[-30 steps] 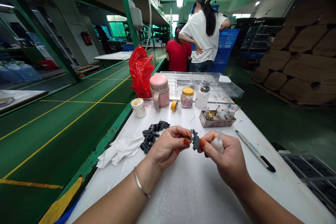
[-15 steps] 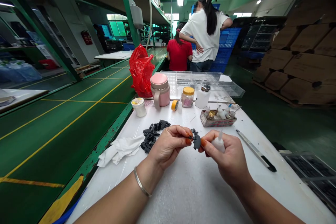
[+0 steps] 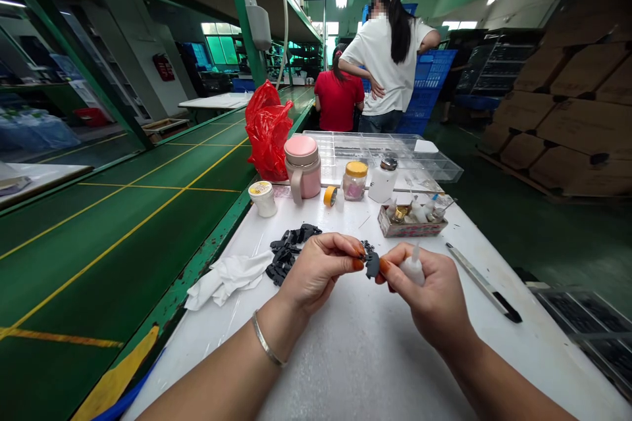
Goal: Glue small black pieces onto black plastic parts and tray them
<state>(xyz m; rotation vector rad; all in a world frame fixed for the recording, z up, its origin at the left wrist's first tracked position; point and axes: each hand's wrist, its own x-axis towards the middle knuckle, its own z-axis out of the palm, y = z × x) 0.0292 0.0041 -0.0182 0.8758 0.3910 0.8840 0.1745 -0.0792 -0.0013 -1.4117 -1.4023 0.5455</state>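
My left hand (image 3: pixel 320 271) and my right hand (image 3: pixel 425 293) meet above the white table (image 3: pixel 355 355). Between their fingertips they pinch a small dark plastic part (image 3: pixel 372 265). A small white squeeze bottle (image 3: pixel 413 268) with a pointed nozzle also sits in my right hand, tip up. Just left of my left hand, a pile of the same dark parts (image 3: pixel 289 251) lies on the table.
A crumpled white cloth (image 3: pixel 224 278) lies near the table's left edge, a utility knife (image 3: pixel 481 283) to the right. Behind stand a pink mug (image 3: pixel 303 167), jars, a box of small bottles (image 3: pixel 412 222), clear trays and a red bag (image 3: pixel 267 129). Two people are beyond the table's far end.
My hands and the dark part stay almost in place, shifting only a little up and to the right in the view.
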